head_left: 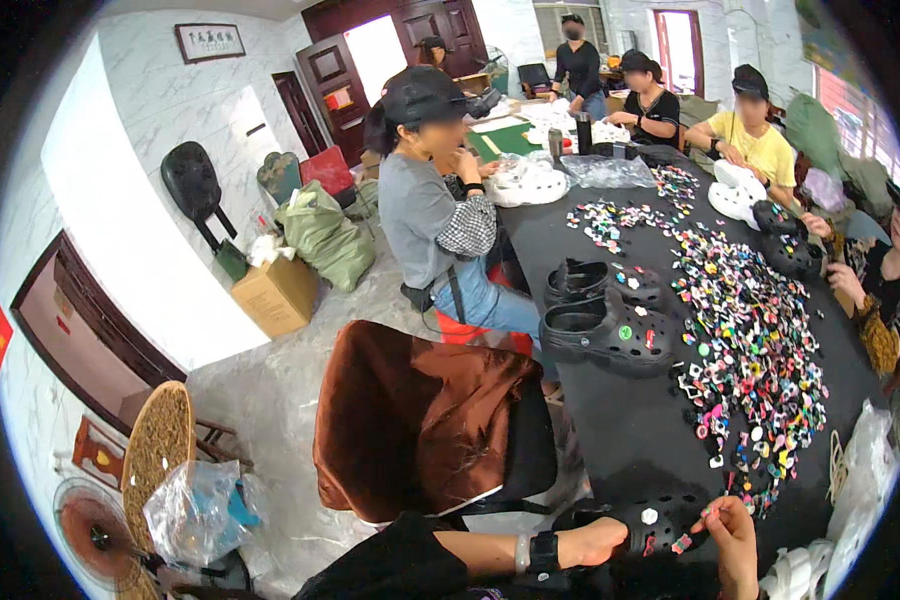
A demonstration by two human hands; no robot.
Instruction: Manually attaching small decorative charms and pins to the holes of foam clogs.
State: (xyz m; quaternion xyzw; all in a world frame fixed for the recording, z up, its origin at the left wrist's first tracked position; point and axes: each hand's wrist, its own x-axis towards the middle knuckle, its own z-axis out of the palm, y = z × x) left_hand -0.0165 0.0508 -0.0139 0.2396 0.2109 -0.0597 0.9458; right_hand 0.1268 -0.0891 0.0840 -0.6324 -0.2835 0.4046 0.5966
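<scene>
A black clog (675, 515) with holes in its upper lies on the dark table in front of me. White, red and pink charms are fixed on its upper. My left hand (595, 543) holds the clog at its opening, its fingertips partly hidden by the shoe. On the toe side, my right hand (732, 535) pinches a tiny coloured charm (708, 513) just beside the clog. The charm's shape is too small to make out. Past my right hand spreads a large heap of loose, many-coloured shoe charms (750, 340).
Charm-studded black clogs (610, 335) stand farther along the table's left edge. Several people sit or stand around the table, handling shoes. White clogs (528, 183) lie at the far end. Clear plastic bags (863, 470) sit at the right edge. A brown-covered chair (420, 420) stands left.
</scene>
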